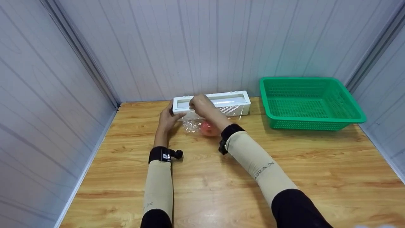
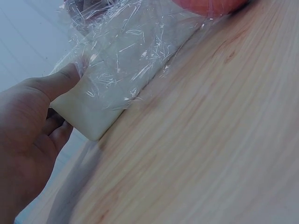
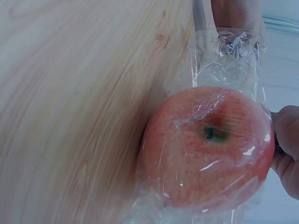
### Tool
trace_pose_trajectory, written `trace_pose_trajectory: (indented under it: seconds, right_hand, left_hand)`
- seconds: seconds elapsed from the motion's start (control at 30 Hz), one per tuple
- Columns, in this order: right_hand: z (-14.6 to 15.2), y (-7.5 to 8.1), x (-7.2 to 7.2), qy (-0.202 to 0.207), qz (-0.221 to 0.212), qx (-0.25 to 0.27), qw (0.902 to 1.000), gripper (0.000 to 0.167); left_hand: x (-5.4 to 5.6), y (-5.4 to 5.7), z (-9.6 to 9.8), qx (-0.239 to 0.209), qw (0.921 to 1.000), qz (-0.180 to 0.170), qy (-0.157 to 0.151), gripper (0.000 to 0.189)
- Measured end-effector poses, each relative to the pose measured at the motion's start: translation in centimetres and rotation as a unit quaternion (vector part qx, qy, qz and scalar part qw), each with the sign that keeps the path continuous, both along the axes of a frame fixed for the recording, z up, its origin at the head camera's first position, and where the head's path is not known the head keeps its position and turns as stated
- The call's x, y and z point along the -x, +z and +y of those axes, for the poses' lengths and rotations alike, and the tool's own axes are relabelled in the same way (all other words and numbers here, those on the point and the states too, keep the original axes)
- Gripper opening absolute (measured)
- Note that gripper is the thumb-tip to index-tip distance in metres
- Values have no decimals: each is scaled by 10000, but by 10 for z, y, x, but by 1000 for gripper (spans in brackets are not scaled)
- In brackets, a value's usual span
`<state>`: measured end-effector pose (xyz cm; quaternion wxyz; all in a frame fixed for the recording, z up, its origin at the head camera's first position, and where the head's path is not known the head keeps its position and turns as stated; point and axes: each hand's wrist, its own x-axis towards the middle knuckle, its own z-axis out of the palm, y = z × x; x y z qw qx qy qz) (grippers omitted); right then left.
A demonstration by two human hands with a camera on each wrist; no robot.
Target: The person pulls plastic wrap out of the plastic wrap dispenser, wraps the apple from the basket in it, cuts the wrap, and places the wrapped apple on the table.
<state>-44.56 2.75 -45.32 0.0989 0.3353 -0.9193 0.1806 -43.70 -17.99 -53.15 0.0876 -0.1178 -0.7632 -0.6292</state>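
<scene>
A long white cling film dispenser (image 1: 231,102) lies near the back wall, its top opening showing. My left hand (image 1: 168,118) grips its left end, thumb on the front face in the left wrist view. Clear cling film (image 2: 135,51) hangs over the front, crumpled toward the left and stretched in stripes toward the right. A red apple (image 3: 205,158) sits on the table before the dispenser, covered by the film. My right hand (image 1: 204,106) reaches over the apple with curled fingers pinching at the dispenser's front top edge; its fingertips are mostly hidden.
To the right stands a green plastic basket (image 1: 313,123) with perforated sides. Pale panelled walls (image 1: 196,47) enclose the wooden table (image 1: 202,190) at the back and on both sides. The dispenser stands close to the back wall.
</scene>
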Motion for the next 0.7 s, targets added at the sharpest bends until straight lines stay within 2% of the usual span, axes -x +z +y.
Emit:
trace_pose_trajectory:
  seconds: [0.23, 0.5, 0.7]
  right_hand:
    - [8, 1, 0, -9, -12, -19, 10000, 11]
    - [19, 2, 2, -37, 212, -63, 9997, 10]
    - [25, 2, 1, -52, 144, -34, 9999, 11]
  left_hand:
    - [2, 0, 6, -141, 9999, -5, -13, 89]
    - [5, 1, 7, 112, 9999, -48, 73, 90]
    - [4, 1, 6, -17, 10000, -87, 30, 89]
